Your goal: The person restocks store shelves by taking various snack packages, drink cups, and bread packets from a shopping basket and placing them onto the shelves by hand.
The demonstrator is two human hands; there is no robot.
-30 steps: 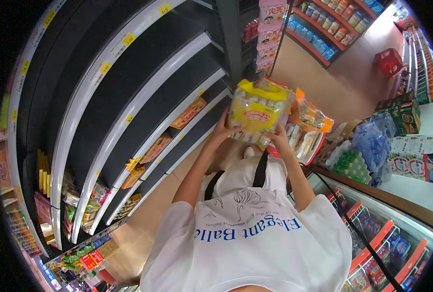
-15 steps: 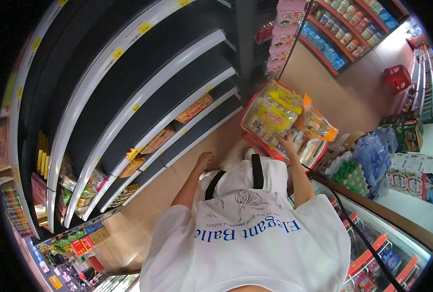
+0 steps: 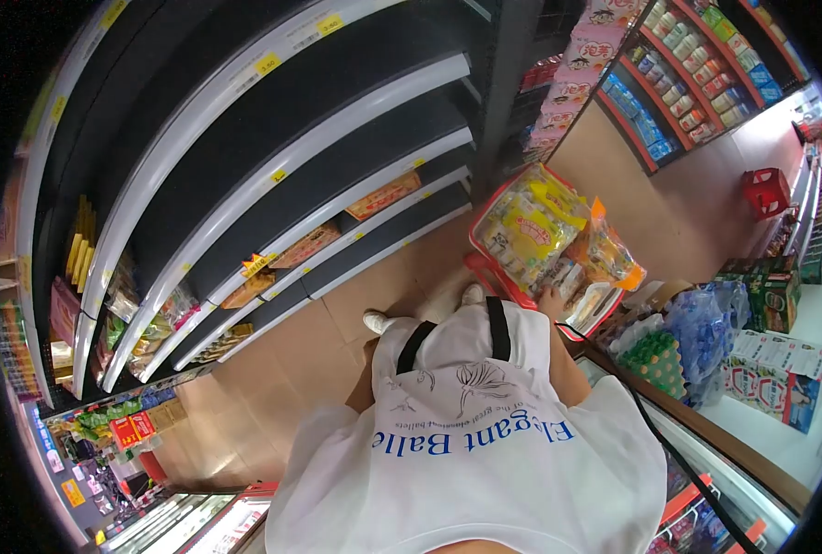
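A red shopping basket (image 3: 478, 261) stands in front of my body, filled with packaged food. The yellow-and-clear package (image 3: 524, 226) lies in its left part, and an orange-and-clear bag (image 3: 605, 247) lies at its right. My right hand (image 3: 551, 303) is at the basket's near edge beside clear-wrapped items (image 3: 572, 280); its fingers are small and partly hidden, so whether they grip anything is unclear. My left hand is out of sight, with only part of the left arm showing beside the white shirt.
Dark shelves with white edges (image 3: 235, 198) curve along the left, holding a few boxes (image 3: 383, 196). Bagged goods (image 3: 706, 319) and a carton (image 3: 775, 369) sit on a counter at the right. Another red basket (image 3: 766, 192) stands farther off on the tiled floor (image 3: 272, 388).
The yellow package went from both hands into the basket. My left hand let go and dropped out of view. My right hand moved down to the basket's near edge, and the view turned.
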